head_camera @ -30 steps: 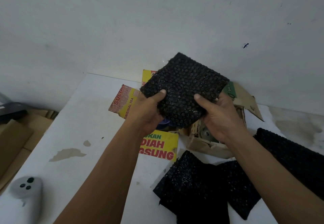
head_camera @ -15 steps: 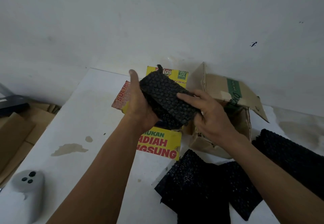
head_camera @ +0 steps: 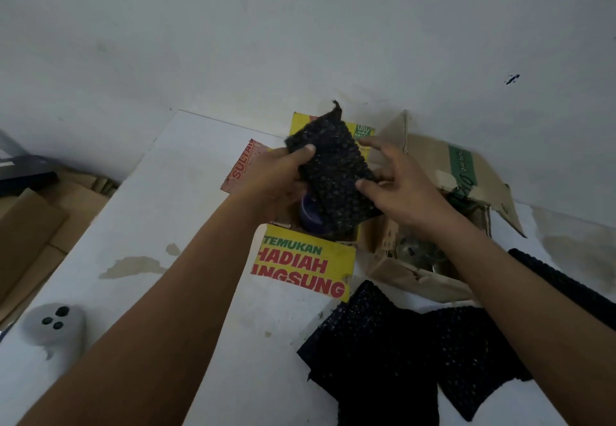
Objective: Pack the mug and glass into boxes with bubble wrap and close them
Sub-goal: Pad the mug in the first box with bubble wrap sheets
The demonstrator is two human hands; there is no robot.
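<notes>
Fingers [head_camera: 378,145] of the right hand [head_camera: 403,192] are spread and loose, with only the thumb touching the near edge of the wrap [head_camera: 333,175]; they grip nothing. The left hand [head_camera: 276,175] has the real hold: its thumb pinches the folded black wrap at the upper left corner, the other fingers hidden behind it. The wrap hangs tilted in the air above the open yellow box [head_camera: 303,269], in which the dark blue mug [head_camera: 310,214] sits, partly covered from view.

This looks like the padding step for the mug. The next move probably calls for lowering the wrap into the yellow box, over or beside the mug, and pressing it down so the flaps can fold shut. All four flaps stand splayed outward, so they should not hinder the way in.

Just right of it the brown box [head_camera: 466,172] is also open, with the glass [head_camera: 416,252] inside, seemingly unpadded; the right forearm crosses above it. Spare wrap [head_camera: 383,359] lies on the desk [head_camera: 166,209] near the person, within easy reach. A grey controller [head_camera: 51,325] rests at the desk's near left corner, well apart, and flat cardboard [head_camera: 33,225] lies beyond the left edge.
</notes>
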